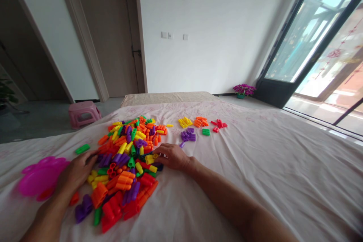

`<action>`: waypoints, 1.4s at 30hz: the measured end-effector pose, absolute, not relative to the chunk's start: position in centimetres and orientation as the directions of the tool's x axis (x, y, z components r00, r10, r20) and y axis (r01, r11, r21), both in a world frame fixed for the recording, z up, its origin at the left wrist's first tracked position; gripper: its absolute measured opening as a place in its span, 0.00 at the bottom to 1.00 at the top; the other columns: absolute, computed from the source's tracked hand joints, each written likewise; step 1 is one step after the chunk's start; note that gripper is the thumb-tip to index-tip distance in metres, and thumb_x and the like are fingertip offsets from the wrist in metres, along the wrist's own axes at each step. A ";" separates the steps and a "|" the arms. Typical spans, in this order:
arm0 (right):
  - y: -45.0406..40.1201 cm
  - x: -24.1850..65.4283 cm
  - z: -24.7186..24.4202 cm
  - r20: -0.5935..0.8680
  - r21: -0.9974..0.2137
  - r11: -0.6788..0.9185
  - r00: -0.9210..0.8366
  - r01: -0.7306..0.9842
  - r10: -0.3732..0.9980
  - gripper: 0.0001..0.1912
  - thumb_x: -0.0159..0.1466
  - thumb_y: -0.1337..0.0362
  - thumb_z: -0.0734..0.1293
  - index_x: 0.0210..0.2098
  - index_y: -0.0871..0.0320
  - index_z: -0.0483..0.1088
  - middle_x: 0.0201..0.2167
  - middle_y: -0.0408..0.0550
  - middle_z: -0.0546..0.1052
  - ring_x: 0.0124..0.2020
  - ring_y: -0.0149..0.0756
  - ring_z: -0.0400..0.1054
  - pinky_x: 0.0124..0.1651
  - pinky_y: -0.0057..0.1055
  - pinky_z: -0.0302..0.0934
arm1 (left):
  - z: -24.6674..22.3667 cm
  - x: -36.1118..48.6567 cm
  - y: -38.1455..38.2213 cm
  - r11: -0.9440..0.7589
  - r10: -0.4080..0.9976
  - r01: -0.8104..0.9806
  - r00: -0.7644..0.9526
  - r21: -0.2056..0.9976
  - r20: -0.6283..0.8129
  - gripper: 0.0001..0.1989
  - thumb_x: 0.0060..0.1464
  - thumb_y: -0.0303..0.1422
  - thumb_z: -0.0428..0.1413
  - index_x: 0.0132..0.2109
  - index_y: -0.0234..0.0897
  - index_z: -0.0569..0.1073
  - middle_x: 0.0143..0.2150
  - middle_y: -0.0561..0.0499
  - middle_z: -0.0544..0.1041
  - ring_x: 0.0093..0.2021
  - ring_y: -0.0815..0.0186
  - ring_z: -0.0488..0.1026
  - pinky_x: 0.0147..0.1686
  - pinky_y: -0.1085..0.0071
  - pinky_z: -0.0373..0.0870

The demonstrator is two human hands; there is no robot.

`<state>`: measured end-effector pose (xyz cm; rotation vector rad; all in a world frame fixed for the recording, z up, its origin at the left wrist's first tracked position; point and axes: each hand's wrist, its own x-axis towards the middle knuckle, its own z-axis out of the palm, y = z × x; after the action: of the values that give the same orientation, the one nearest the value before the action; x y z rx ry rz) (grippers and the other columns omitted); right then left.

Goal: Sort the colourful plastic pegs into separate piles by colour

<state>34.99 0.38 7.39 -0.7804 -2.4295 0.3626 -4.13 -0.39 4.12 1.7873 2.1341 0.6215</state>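
A heap of plastic tube-shaped pieces (121, 179) in red, orange, yellow, green and purple lies on the cloth. My left hand (78, 168) is at the heap's left edge, fingers loosely bent and apart, with nothing visible in them. At the right edge, my right hand (173, 156) has its fingertips closed around a yellow piece (155, 156). Beyond it are small separate groups: yellow pieces (185, 122), orange pieces (200, 121), purple pieces (188, 135), green pieces (205, 132) and red pieces (219, 125).
A pink tray (39, 177) sits left of my left hand, partly behind the forearm. A lone green piece (82, 149) lies above that hand. The wrinkled cloth (269, 159) covers the surface. A pink stool (84, 113) and potted flowers (244, 90) stand on the floor.
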 end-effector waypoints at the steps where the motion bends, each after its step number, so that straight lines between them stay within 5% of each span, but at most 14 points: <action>1: 0.4 35.0 7.4 0.420 -0.402 0.795 -0.680 0.454 0.600 0.15 0.67 0.54 0.65 0.49 0.55 0.72 0.40 0.49 0.77 0.39 0.34 0.72 0.42 0.26 0.62 | 4.1 -4.1 -0.4 0.137 0.980 0.856 -0.189 0.498 0.056 0.27 0.61 0.49 0.41 0.58 0.40 0.70 0.57 0.43 0.74 0.55 0.55 0.72 0.52 0.63 0.67; 15: -0.8 34.0 8.8 0.361 -0.326 0.814 -0.732 0.482 0.578 0.12 0.65 0.62 0.65 0.48 0.55 0.71 0.40 0.47 0.77 0.40 0.34 0.70 0.40 0.25 0.59 | 4.0 -4.2 -0.3 0.118 0.978 0.872 -0.186 0.475 0.099 0.26 0.60 0.48 0.42 0.57 0.41 0.71 0.55 0.45 0.77 0.52 0.57 0.75 0.47 0.67 0.70; 27: -1.4 33.7 9.4 0.330 -0.282 0.826 -0.759 0.488 0.561 0.16 0.66 0.55 0.66 0.51 0.54 0.70 0.40 0.47 0.75 0.38 0.33 0.70 0.37 0.25 0.57 | 4.4 -3.8 -0.4 0.119 0.978 0.873 -0.185 0.474 0.096 0.27 0.60 0.48 0.42 0.57 0.40 0.71 0.56 0.45 0.76 0.54 0.57 0.74 0.51 0.67 0.68; 33: -1.7 33.3 9.1 0.326 -0.278 0.798 -0.729 0.535 0.602 0.09 0.64 0.61 0.67 0.43 0.56 0.72 0.38 0.46 0.75 0.35 0.32 0.68 0.33 0.25 0.54 | 4.0 -4.2 -0.1 0.115 0.979 0.867 -0.181 0.484 0.091 0.27 0.60 0.48 0.42 0.58 0.40 0.70 0.56 0.44 0.76 0.54 0.56 0.73 0.51 0.64 0.68; 38: -0.7 33.6 8.4 0.422 -0.386 0.774 -0.650 0.501 0.632 0.10 0.64 0.60 0.67 0.44 0.56 0.72 0.37 0.46 0.74 0.35 0.31 0.68 0.35 0.24 0.57 | 3.7 -4.4 0.0 0.117 0.978 0.865 -0.186 0.487 0.097 0.27 0.60 0.48 0.42 0.58 0.41 0.71 0.56 0.45 0.75 0.53 0.56 0.74 0.51 0.65 0.69; 42: 1.8 35.3 7.9 0.522 -0.504 0.637 -0.382 0.583 0.763 0.09 0.65 0.62 0.67 0.44 0.56 0.73 0.38 0.47 0.74 0.34 0.31 0.68 0.38 0.26 0.60 | 3.9 -4.3 -0.2 0.122 0.977 0.867 -0.190 0.484 0.093 0.27 0.60 0.48 0.42 0.57 0.41 0.71 0.56 0.45 0.75 0.54 0.56 0.74 0.50 0.65 0.69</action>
<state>35.33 1.82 7.91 -1.0455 -2.1043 0.3056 -4.29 -0.15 3.93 1.8193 2.1526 0.6471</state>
